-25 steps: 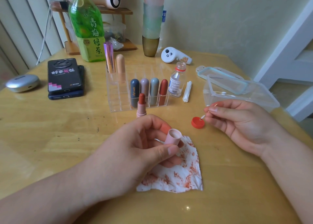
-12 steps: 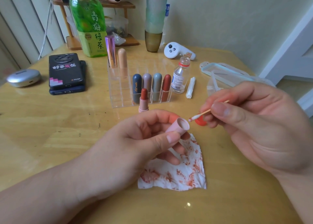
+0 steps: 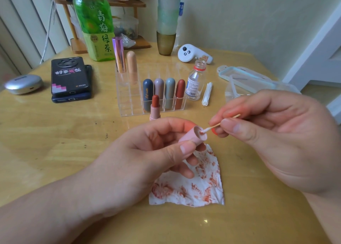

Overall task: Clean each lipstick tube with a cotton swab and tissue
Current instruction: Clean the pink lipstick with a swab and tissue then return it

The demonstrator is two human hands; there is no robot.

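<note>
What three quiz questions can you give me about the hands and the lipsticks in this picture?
1. True or false: the cotton swab pinched by the right hand has its tip at the open mouth of the pink cap held by the left hand.
2. Where is the stained tissue? A) in the right hand B) on the table, below the left hand C) inside the pink cap
3. Fill in: ___ capped lipsticks stand in the front row of the clear organizer.
Key: 1 true; 2 B; 3 four.
</note>
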